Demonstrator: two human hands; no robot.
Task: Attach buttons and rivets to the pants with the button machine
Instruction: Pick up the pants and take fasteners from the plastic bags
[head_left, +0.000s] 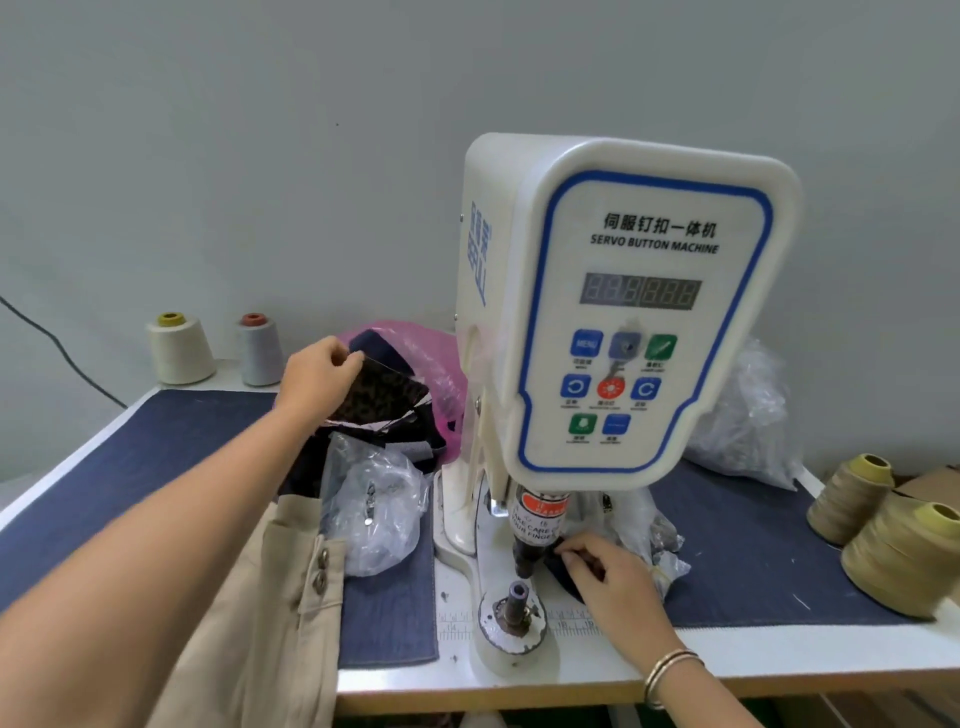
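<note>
A white servo button machine (618, 312) stands on the table, its dark punch (525, 551) hanging above a round lower die post (518, 597). Beige pants (270, 613) with two metal buttons (321, 567) lie at the front left, partly under my left arm. My left hand (319, 379) reaches to the back and pinches a dark patterned fabric piece (382, 395) from a pile. My right hand (608, 571) rests just right of the punch, its fingers pinching a small dark piece (563, 574). What that piece is I cannot tell.
Clear plastic bags of metal parts lie left (374, 509) and right (654, 535) of the machine, a pink bag (431, 353) behind. Thread cones stand at back left (179, 348) and front right (898, 556). Blue denim (156, 441) covers the table.
</note>
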